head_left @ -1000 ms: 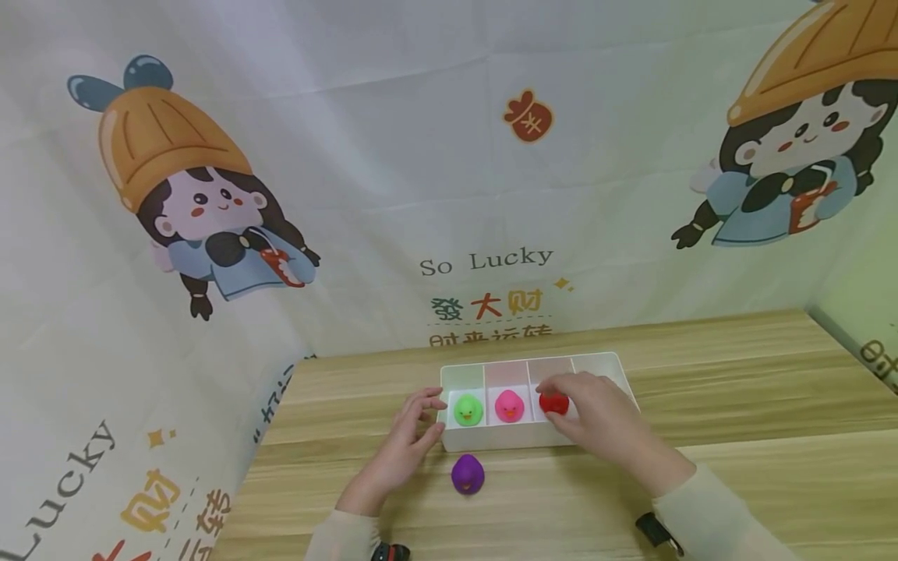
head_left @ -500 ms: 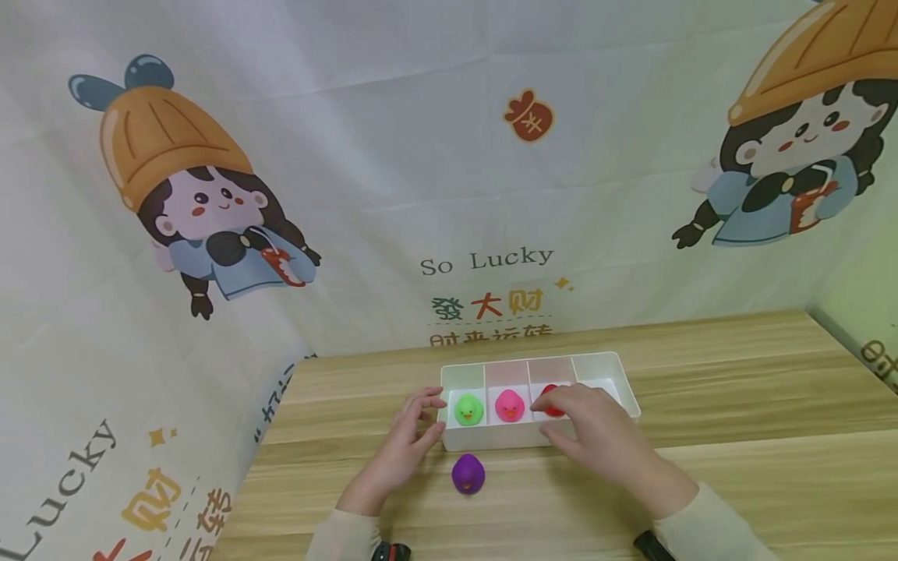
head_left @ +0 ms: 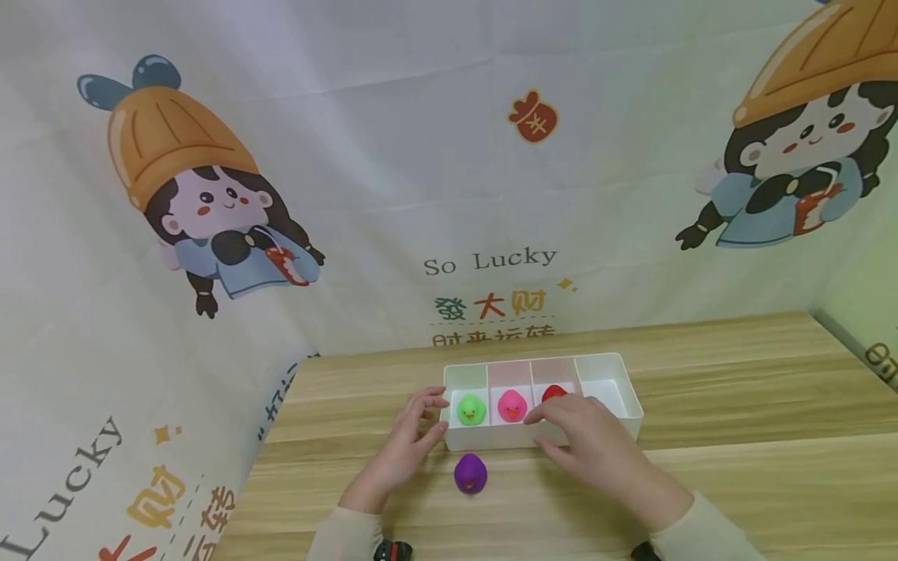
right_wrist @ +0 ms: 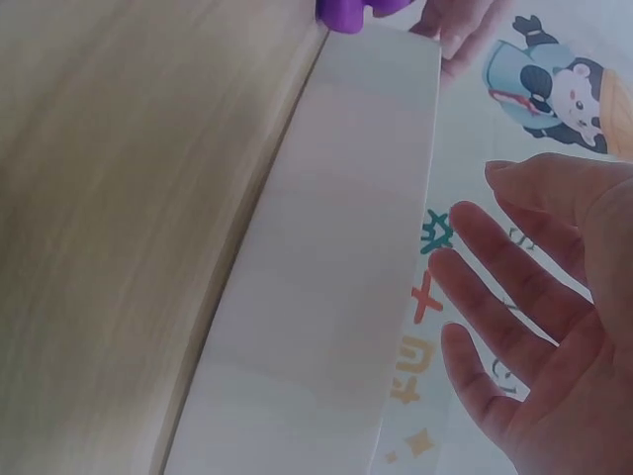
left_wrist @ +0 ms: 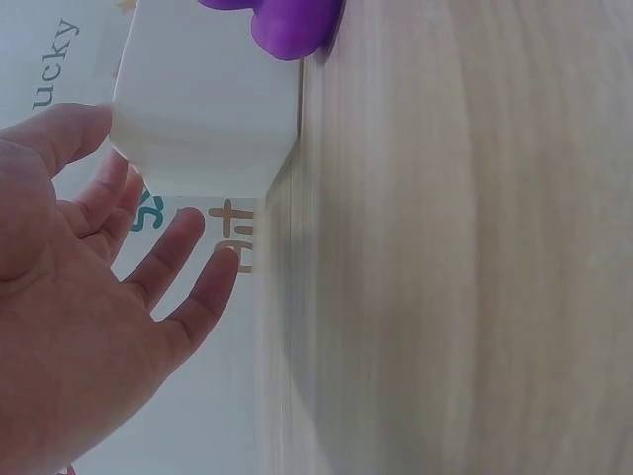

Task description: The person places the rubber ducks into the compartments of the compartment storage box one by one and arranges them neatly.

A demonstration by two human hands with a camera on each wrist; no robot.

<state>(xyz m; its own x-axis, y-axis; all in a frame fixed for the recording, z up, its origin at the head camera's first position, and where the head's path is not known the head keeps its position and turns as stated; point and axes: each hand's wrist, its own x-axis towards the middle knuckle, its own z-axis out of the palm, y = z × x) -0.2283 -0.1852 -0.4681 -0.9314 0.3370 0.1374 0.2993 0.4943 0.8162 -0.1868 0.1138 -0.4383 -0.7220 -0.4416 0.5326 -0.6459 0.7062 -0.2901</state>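
Note:
A white divided box [head_left: 484, 441] stands on the table with several compartments in a row. A green rubber duck [head_left: 471, 410] sits in the leftmost one, a pink rubber duck [head_left: 512, 405] beside it. In the third compartment is a red rubber duck [head_left: 555, 393], partly hidden by my right hand [head_left: 596, 444]. That hand hovers over the box's front wall, fingers loosely bent and holding nothing. My left hand [head_left: 400, 448] rests its fingertips against the box's left end, its fingers relaxed in the left wrist view. A purple rubber duck [head_left: 470, 474] is on the table in front of the box.
The wood-grain table [head_left: 737, 374] extends on both sides of the box. Behind it hangs a printed cloth backdrop [head_left: 393, 195] with cartoon figures and lettering. The rightmost compartment [head_left: 605, 393] shows its bare white floor.
My right hand has let go of the red duck and drawn back toward the box's front edge. The red duck stays in the third compartment. My left hand keeps its place.

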